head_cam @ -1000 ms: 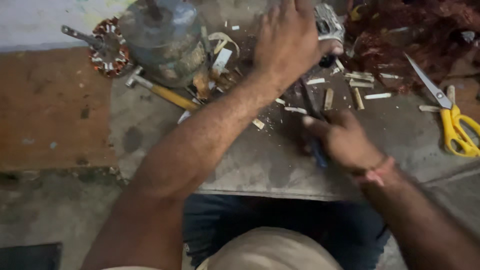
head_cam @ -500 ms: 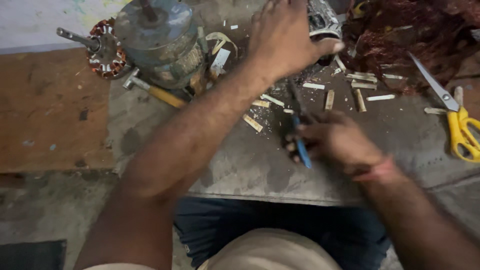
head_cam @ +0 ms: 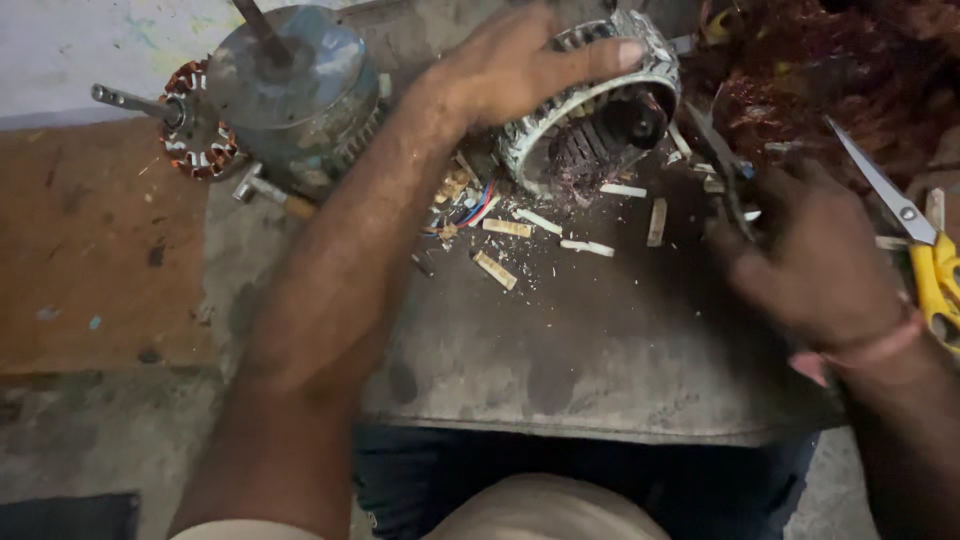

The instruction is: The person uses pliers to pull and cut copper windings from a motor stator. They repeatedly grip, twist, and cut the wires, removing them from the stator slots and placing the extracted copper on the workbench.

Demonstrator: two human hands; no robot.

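Head view: the motor stator [head_cam: 590, 110], lying on its side on the grey worktop [head_cam: 600, 350], is covered by the spread left hand [head_cam: 520, 65]. A dark, blurred tool [head_cam: 725, 165], possibly pliers, is clamped in the right hand [head_cam: 815, 255]. Yellow-handled scissors [head_cam: 925, 250] are laid alongside.

No packages, labels, signs or screens can be made out in this view.
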